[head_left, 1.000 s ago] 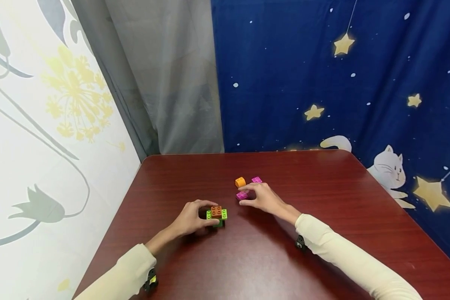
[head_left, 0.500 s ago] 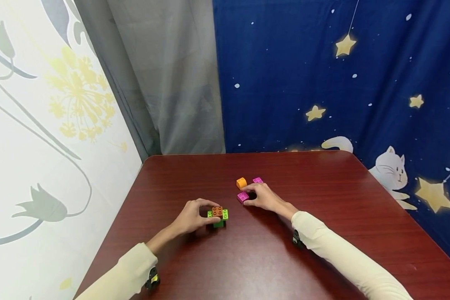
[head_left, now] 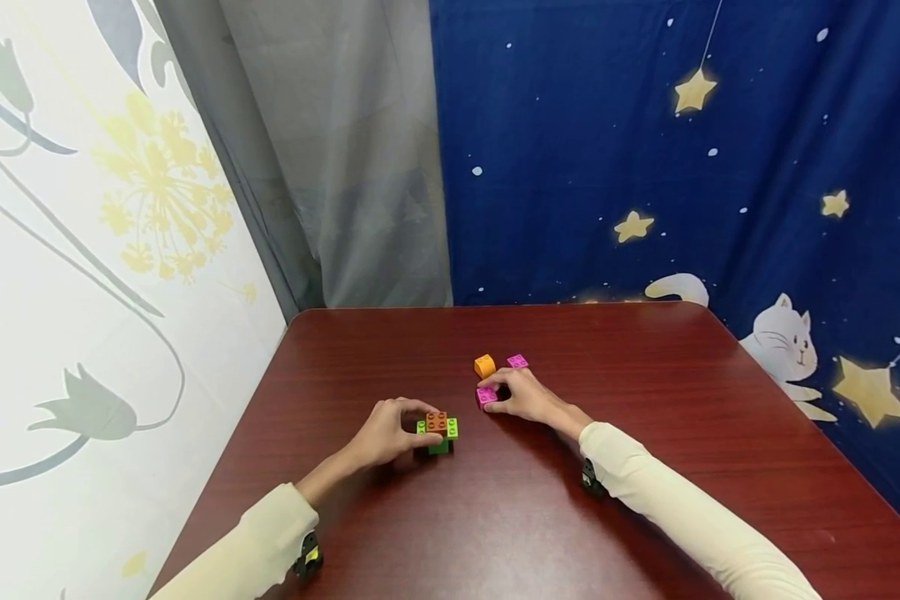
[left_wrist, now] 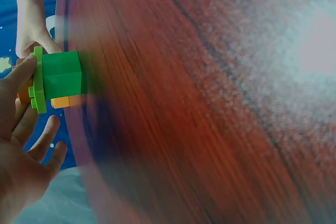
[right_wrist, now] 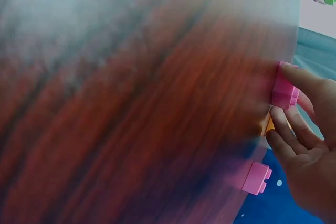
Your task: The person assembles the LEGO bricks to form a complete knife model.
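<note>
Right hand pinches the pink brick, at two o'clock from the stack; left hand pinches the stack. Advisable: grip brick by its sides, studs clear; stack held steady.

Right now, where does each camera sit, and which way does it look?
Head: worn up top, looking forward and down at the table; left hand, right hand and sleeves show.
Left wrist: worn there, facing the green block stack; left hand close, right hand beyond.
Right wrist: worn there, facing the pinched pink block; right hand close, perhaps some left hand.
Both wrist views share the stack.
</note>
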`<state>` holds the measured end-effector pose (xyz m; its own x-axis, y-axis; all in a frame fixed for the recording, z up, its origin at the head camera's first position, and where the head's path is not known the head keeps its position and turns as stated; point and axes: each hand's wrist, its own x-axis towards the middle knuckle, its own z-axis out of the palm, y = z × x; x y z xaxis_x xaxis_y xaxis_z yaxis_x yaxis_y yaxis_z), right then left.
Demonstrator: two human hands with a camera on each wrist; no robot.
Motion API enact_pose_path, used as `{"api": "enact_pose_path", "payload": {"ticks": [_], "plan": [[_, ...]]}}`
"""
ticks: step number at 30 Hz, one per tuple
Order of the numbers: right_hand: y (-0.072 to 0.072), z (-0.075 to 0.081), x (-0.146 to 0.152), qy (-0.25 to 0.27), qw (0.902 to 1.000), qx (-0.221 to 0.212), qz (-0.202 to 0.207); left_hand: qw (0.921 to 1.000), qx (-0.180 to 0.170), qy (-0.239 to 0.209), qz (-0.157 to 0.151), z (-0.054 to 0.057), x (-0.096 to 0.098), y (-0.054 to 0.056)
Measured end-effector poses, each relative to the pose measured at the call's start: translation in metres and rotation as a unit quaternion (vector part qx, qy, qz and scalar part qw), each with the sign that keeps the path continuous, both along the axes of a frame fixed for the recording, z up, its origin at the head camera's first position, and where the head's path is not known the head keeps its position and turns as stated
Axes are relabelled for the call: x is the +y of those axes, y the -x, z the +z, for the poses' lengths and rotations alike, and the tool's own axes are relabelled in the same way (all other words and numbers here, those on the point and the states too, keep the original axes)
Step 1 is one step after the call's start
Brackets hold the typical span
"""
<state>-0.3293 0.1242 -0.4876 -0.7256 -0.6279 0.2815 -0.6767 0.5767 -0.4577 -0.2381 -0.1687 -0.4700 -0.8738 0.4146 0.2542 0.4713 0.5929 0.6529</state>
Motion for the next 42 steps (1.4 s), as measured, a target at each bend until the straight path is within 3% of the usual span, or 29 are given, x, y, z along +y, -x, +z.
{"api": "enact_pose_path", "payload": {"ticks": [10, 25, 31, 42], "plan": [[-0.006, 0.003, 0.000, 0.030, 0.9995, -0.003, -0.002, 0.9999, -0.014, -0.003, 0.006, -0.002, 0.000, 0.001], [-0.023, 0.026, -0.010, 0.051, 0.9986, 0.015, -0.004, 0.9993, -0.028, -0.026, -0.003, -0.003, 0.000, 0.001], [-0.034, 0.036, -0.019, 0.075, 0.9970, -0.014, 0.012, 0.9995, -0.020, -0.022, -0.003, -0.003, 0.000, 0.001], [-0.047, 0.048, -0.035, 0.095, 0.9943, 0.005, 0.047, 0.9997, -0.015, -0.018, 0.001, -0.002, 0.000, 0.000]]}}
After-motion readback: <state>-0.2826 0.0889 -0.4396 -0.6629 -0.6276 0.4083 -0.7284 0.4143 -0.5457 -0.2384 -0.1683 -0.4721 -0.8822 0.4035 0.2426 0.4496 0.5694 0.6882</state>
